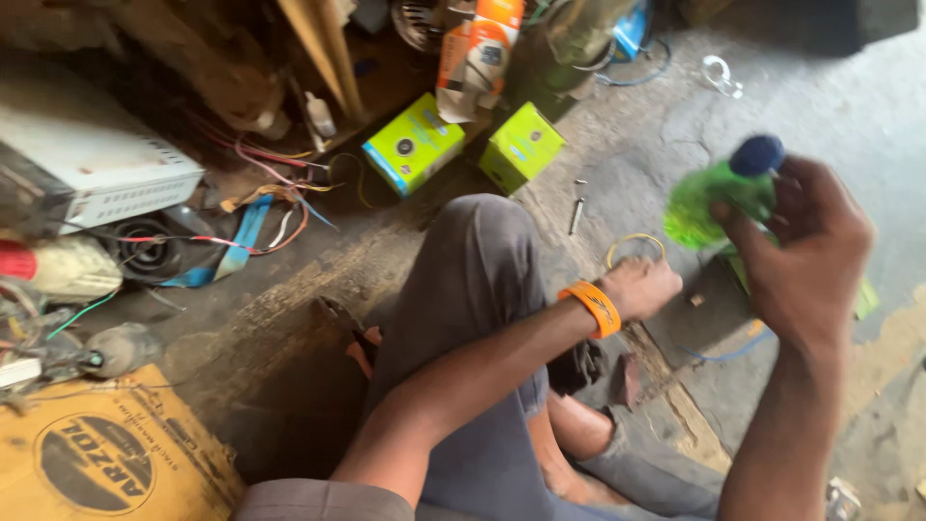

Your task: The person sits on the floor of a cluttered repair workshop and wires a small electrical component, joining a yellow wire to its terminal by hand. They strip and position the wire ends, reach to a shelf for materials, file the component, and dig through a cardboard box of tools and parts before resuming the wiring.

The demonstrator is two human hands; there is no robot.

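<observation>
The green bottle (719,201) with a blue cap (757,155) is in the right hand (805,260), held up above the floor (849,106). The fingers are clamped around its body. Its long axis tilts up to the right, cap away from the wrist. It looks blurred – bright, translucent plastic. The left hand (639,287), with an orange wristband (590,308), is lower and just beside it, fingers curled together near a yellow wire loop (635,248); I cannot tell if it grips something. Two green boxes (415,143) lie well apart.
</observation>
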